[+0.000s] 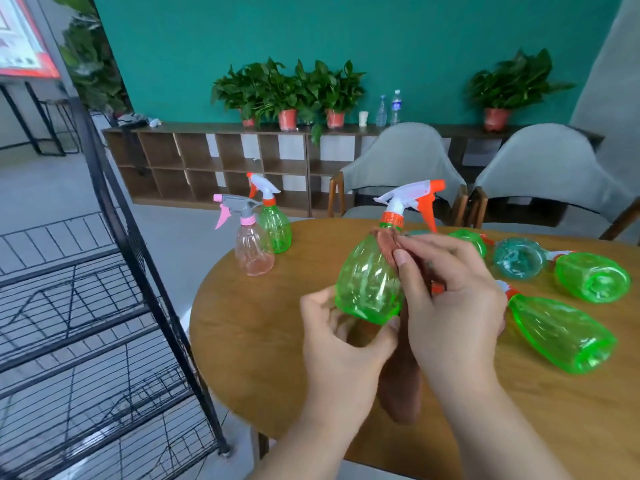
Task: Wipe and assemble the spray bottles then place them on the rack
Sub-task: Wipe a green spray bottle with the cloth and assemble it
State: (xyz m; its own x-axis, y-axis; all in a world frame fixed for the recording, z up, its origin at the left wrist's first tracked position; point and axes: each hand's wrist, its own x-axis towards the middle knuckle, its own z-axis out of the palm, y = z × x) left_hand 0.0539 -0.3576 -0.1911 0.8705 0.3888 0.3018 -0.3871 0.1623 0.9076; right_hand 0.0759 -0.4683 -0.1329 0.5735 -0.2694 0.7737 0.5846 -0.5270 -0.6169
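Observation:
My left hand (pixel 341 336) grips the base of a green spray bottle (pixel 369 282) with a white and orange trigger head (pixel 410 199), held upright above the round wooden table (pixel 249 327). My right hand (pixel 450 292) pinches a brown cloth (pixel 401 382) against the bottle's shoulder; the cloth hangs down behind the bottle. A pink bottle (pixel 252 244) and a green bottle (pixel 275 223) stand assembled at the table's far left edge. Several bottles lie on their sides to the right, among them two green ones (pixel 561 334) (pixel 592 277) and a teal one (pixel 519 258).
A black wire rack (pixel 104 306) with slanted shelves stands to the left of the table. Two grey chairs (pixel 401 168) sit behind the table. A low wooden shelf unit (pixel 214 161) with potted plants and water bottles lines the teal wall.

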